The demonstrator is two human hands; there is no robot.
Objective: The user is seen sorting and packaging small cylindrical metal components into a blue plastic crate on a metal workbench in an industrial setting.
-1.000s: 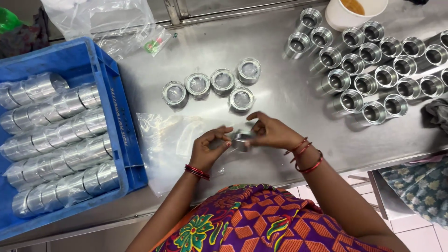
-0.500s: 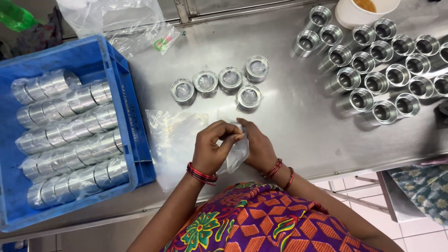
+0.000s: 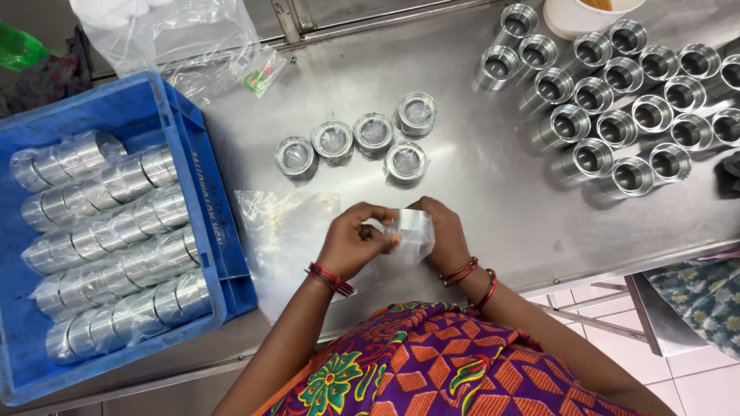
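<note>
Head view, what's in hand?
— Both hands, left hand [image 3: 351, 245] and right hand [image 3: 441, 231], are closed around a small clear plastic bag [image 3: 410, 231] at 6 o'clock; it looks thin, slippery, best pinched by the mouth edges.
— Containers?
— Blue plastic crate [image 3: 166, 123] at 9 o'clock holds bagged shiny metal cylinders [image 3: 108, 239].

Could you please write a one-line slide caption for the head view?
Both hands, left and right, hold a small clear bag over a steel table.
</note>
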